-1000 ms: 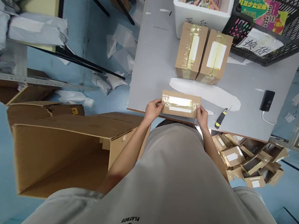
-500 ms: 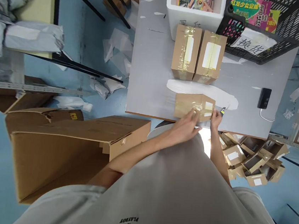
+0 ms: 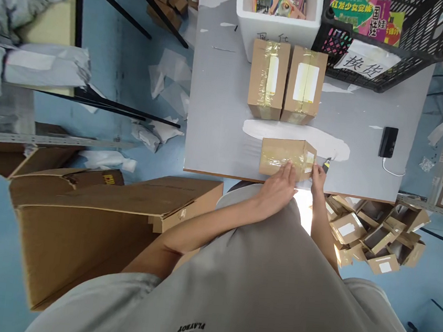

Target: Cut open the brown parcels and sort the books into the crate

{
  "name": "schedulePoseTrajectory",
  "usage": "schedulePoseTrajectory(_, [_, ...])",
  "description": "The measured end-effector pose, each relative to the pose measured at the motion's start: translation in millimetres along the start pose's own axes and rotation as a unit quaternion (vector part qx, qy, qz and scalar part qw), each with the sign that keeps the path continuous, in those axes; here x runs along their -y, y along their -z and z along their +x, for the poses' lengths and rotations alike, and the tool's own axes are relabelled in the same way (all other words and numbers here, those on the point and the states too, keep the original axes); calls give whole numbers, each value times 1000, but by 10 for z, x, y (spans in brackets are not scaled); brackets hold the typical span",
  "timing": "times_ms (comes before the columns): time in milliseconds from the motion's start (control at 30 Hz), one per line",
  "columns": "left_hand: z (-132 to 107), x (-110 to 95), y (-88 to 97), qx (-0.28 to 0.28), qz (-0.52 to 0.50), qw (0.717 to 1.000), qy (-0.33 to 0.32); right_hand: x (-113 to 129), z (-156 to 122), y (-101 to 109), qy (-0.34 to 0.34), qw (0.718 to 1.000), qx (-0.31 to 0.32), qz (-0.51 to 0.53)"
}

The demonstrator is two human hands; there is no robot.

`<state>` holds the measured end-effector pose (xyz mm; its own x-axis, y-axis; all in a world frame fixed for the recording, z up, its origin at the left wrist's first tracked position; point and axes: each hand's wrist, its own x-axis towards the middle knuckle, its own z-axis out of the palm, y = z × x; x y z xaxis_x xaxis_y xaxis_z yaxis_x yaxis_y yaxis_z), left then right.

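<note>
A small taped cardboard box lies near the front edge of the table, clear tape along its top and a white label at its right end. My left hand rests on the box's near side, its fingers stretched out and lying flat over the tape. At the right end is my right hand, closed around a utility knife with a black and yellow body. The knife points up and away from the box, and my right fingertips are close against the box's end. Whether they also pinch the tape there is too small to tell.
Two taped boxes stand behind, before a white bin and a black crate holding colourful packs. A black device with a cable lies right. Below are a large open carton and discarded boxes.
My left hand has settled flatter on the box, its fingers now straighter. My right hand stays at the box's right end with the knife. The view has shifted slightly.
</note>
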<state>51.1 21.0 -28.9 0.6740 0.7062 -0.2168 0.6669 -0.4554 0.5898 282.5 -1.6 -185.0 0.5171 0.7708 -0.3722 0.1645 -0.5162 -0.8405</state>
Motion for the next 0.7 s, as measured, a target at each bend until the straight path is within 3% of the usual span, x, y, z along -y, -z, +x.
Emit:
schedulePoseTrajectory(167, [-236, 402, 176, -21, -22, 987, 156, 110, -162, -269, -43, 998, 19, 45])
schedulePoseTrajectory(267, [-278, 767, 250, -54, -54, 963, 257, 214, -267, -540, -54, 997, 14, 52])
schedulePoseTrajectory(367, [-259, 1157, 252, -86, -102, 943, 303, 341, -384, -709, -33, 998, 22, 39])
schedulePoseTrajectory(500, [-149, 1601, 91, -112, -185, 917, 335, 596, -546, -633, 35, 999, -4, 5])
schedulePoseTrajectory(567, [-65, 1793, -55, -126, -262, 889, 354, 774, -663, -551, 84, 996, -9, -25])
schedulePoseTrajectory(633, [21, 1964, -220, -140, -360, 847, 365, 963, -820, -535, 139, 988, 16, -68])
schedulePoseTrajectory(700, [90, 2108, -375, -152, -407, 826, 359, 1134, -998, -630, 192, 970, 73, -127])
